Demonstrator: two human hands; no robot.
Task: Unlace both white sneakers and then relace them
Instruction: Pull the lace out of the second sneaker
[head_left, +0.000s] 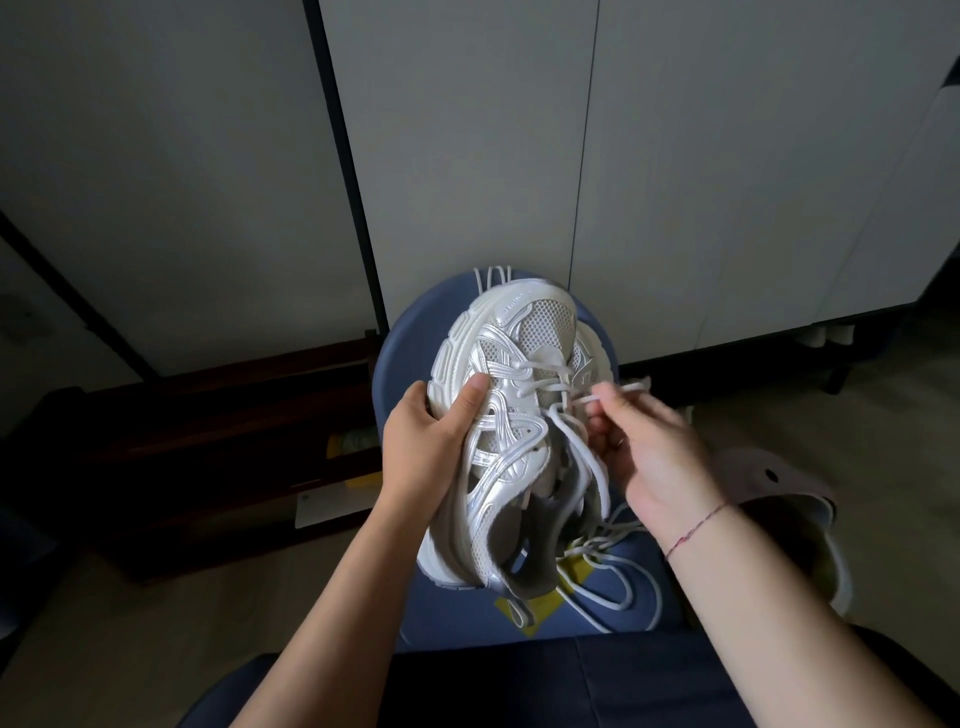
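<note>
Pale cabinet doors (467, 156) are standing behind a blue stool seat (400, 364), over which you are holding one white sneaker (498, 415), toe pointing away from you. Your left grip (431, 441) is clasping its side and sole, thumb pressing on the upper. Your right grip (649, 452) is pinching a lace strand (587, 400) just beside the eyelets. Judging by the crossings near the toe, you are working this strand through an eyelet, so you should be steadying the shoe, pulling along the eyelet's line and keeping both ends even. What appears to be the second sneaker (592, 353) is lying under the first, touching it. A loose lace (623, 571) is coiling on the seat near your right wrist, where it could be snagging the working strand. A pinkish clog (769, 483) is sitting on the floor to the right.
</note>
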